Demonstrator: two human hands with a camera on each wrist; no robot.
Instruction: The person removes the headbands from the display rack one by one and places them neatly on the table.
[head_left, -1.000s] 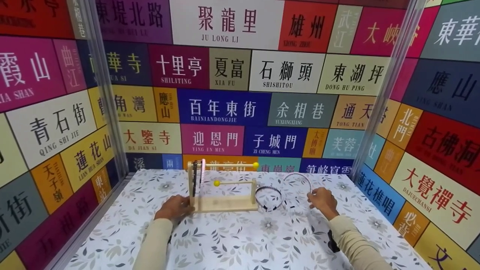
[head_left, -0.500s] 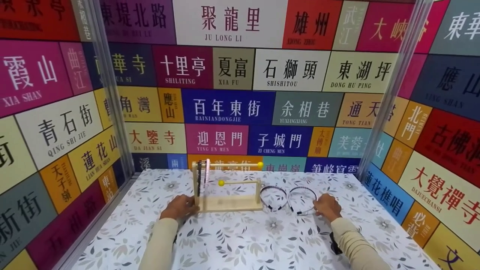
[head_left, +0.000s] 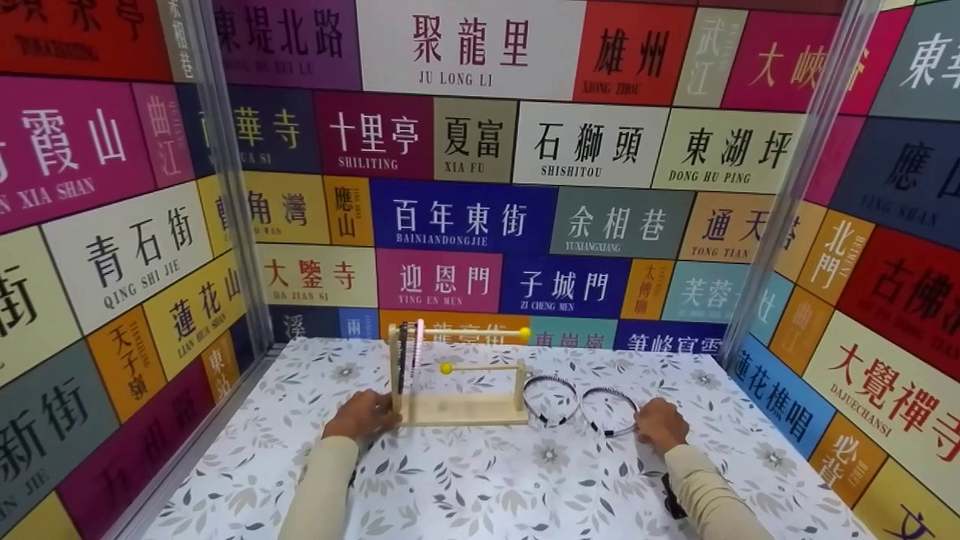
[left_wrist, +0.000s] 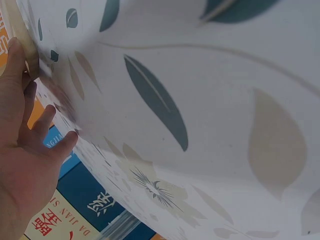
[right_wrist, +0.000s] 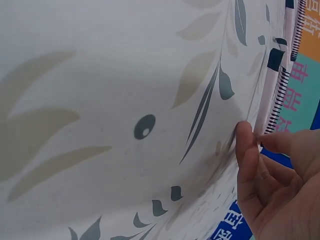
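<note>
Beside the right end of the wooden stand [head_left: 461, 410], two toothed headbands lie next to each other on the flowered tablecloth [head_left: 450, 480]: the left headband [head_left: 556, 423] near the stand, the right headband [head_left: 609, 433] at your right hand [head_left: 663, 424], whose thumb and forefinger appear to pinch its rim. Your left hand [head_left: 364, 414] touches the stand's left end; whether it grips the wood or merely steadies it, I cannot tell. A black headband [head_left: 403, 364] and a pink headband [head_left: 419, 349] hang on the upper dowel [head_left: 472, 331].

If you drag the right headband leftward, its teeth could catch its close neighbour. Releasing a flexed rim might flick it askew. Too much sideways push from your left hand could slide the stand into the left headband.

Your right wrist view shows teeth and a black end piece [right_wrist: 274, 59] too fine for the head view; your left wrist view shows outer fingers [left_wrist: 65, 144] spread clear of the wood. Only the head view takes in the dowel.
</note>
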